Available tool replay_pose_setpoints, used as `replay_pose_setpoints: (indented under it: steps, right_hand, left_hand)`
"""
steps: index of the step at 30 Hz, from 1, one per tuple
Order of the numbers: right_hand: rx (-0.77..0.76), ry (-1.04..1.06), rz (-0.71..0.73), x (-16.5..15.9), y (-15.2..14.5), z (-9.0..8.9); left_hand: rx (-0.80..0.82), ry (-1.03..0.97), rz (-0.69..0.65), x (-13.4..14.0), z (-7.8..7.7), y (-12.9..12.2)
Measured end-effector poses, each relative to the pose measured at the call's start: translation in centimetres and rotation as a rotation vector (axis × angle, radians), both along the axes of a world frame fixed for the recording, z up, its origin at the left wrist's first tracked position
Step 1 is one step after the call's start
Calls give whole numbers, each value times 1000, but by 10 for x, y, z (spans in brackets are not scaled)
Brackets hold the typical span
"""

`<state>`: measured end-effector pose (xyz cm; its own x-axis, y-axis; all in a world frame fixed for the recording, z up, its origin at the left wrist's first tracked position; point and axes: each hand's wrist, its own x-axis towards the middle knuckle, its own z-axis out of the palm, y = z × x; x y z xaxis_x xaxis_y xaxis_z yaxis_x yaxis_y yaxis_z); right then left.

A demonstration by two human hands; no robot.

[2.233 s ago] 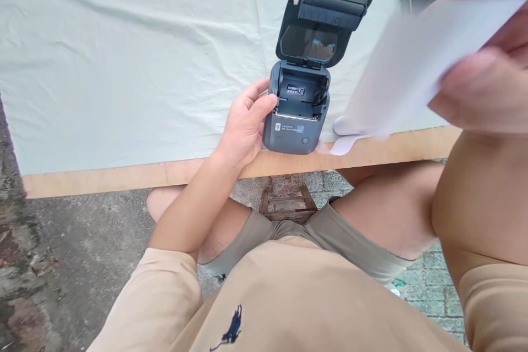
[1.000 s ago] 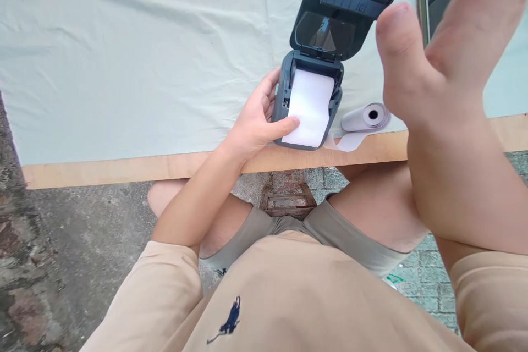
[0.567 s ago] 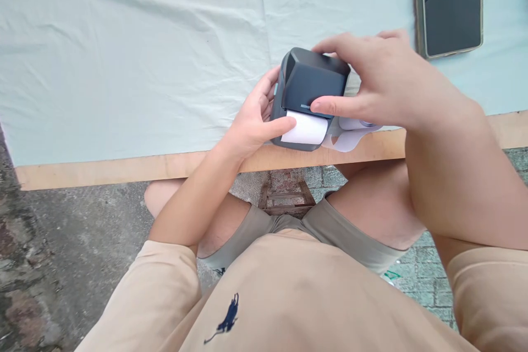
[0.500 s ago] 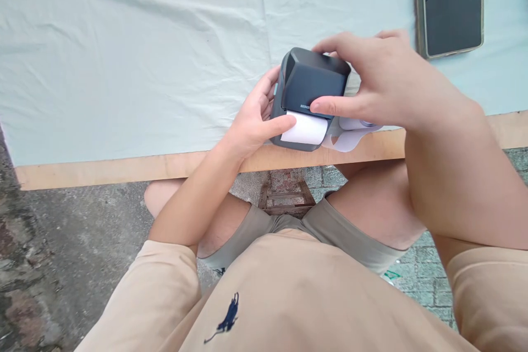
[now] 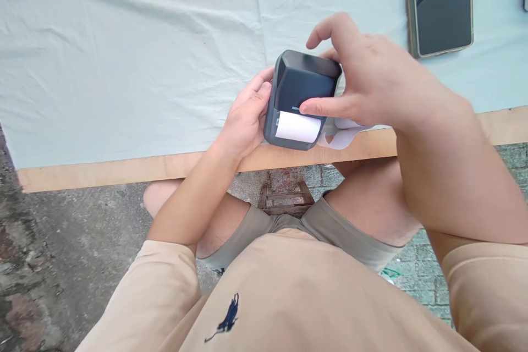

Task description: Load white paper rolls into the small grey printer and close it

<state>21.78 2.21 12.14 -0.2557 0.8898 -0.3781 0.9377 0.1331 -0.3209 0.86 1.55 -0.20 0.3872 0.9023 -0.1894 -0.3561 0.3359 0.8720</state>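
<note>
A dark label printer (image 5: pixel 307 81) with white lettering on its lid is held up near the table's front edge. White label paper (image 5: pixel 297 127) shows in its front slot. My left hand (image 5: pixel 246 115) is closed on the printer's left side, thumb along that edge. My right hand (image 5: pixel 367 77) spans the other side: its thumb rests on the lid's lower edge, the index finger is raised off the top, and the remaining fingers are partly hidden behind. Below my right hand lies a loose curl of white paper strip (image 5: pixel 345 138), partly covered.
A smartphone (image 5: pixel 444 8) lies at the back right on the pale cloth (image 5: pixel 144 66). The table's bare wooden edge (image 5: pixel 124 169) runs in front of my knees. A small wooden stool frame (image 5: pixel 286 198) shows beneath.
My left thumb has moved off the label paper to the printer's side. My right index finger has lifted from the top. The view has shifted slightly.
</note>
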Motion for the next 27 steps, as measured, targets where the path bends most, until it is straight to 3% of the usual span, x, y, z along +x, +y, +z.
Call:
replay_pose_setpoints:
  steps: [5,13,15,17,19,21,24,27]
  right_hand:
    - [56,-2,44,5,-4,-4]
    - [217,192,141,22,-5,-14]
    - [384,239,112,25,-6,-14]
    - [660,335,4,26,-7,-15]
    - [835,416,-81,25,-10,-15]
    - [774,428,-50,20,-10,-16]
    - [533,266,80,14,-8,-22]
    - [499,89,149,12,-3,-33]
  left_hand:
    - [-9,25,18,-1,1,4]
    - [-148,115,116,2,20,0]
    - [-154,98,133,3,22,0]
    - [-152,83,146,4,22,1]
    - [-154,70,159,5,22,1]
    - [-165,47,166,5,24,0]
    - [-174,-6,137,4,27,-2]
    - [-123,-62,79,4,26,-4]
